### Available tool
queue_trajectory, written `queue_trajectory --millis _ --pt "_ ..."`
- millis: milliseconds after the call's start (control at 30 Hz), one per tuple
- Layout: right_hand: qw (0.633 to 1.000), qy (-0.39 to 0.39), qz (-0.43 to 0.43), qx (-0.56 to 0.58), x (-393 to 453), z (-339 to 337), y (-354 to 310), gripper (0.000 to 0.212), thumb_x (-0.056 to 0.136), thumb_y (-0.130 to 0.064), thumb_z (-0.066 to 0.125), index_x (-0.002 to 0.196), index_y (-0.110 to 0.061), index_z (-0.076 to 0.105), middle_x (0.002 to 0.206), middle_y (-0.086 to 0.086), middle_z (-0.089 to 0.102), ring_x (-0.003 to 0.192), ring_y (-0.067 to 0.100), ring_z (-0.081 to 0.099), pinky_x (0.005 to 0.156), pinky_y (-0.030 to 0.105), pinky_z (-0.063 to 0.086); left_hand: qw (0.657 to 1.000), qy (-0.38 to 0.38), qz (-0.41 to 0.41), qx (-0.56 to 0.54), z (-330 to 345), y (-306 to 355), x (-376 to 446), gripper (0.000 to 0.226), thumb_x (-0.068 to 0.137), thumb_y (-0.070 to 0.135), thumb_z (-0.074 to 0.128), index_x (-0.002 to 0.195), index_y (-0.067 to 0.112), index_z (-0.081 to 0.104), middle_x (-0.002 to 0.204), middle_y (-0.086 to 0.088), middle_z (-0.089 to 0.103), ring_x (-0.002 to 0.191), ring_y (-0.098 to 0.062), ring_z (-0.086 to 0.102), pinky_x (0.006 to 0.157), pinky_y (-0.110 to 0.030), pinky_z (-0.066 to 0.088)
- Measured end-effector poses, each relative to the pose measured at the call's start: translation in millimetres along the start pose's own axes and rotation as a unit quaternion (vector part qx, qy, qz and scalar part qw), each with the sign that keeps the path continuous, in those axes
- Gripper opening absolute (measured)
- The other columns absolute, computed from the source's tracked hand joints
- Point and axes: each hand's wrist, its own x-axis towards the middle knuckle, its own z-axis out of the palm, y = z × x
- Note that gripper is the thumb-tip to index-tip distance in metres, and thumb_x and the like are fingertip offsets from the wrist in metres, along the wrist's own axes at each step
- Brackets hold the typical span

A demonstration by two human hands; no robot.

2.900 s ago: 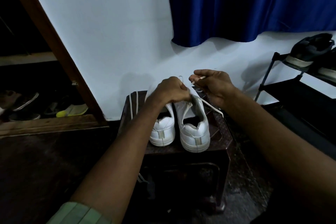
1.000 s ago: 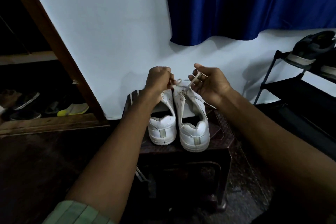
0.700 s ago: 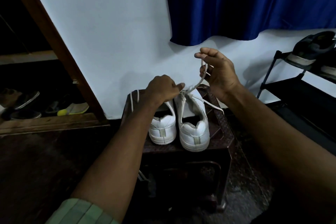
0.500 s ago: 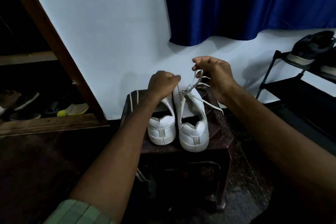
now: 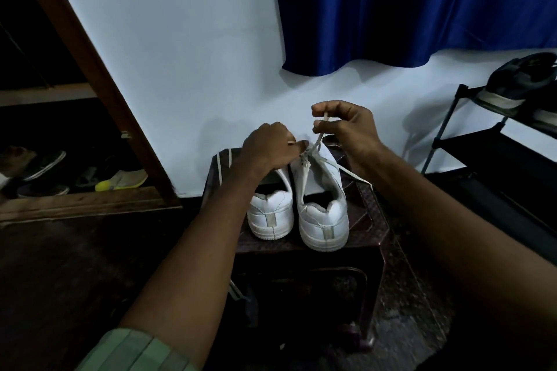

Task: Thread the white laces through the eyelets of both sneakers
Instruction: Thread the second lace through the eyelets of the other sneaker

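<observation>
Lace between both hands

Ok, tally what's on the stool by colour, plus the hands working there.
White sneakers: 2, the left sneaker and the right sneaker
White lace: 1, the lace pulled up from the right sneaker
Hands: 2, left hand and right hand
Total: 5

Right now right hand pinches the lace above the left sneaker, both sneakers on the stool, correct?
Not quite. In the head view the right hand pinches the lace above the right sneaker, not the left sneaker. Both do sit on the stool.
</observation>
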Motion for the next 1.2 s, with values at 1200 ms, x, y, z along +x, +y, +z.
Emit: queue_trajectory --millis 1200 --pt "0.935 -0.123 0.105 -0.315 1.4 -1.0 16.9 0.016 0.080 -0.017 0.076 0.091 -0.012 0.066 0.086 0.013 0.066 0.070 0.020 0.056 0.054 0.031 0.045 0.997 0.046 0.007 0.060 -1.6 7.4 -7.8 0.044 0.093 0.057 0.066 0.115 0.018 0.065 0.114 -0.009 0.070 0.105 -0.034 0.066 0.087 -0.038 0.049"
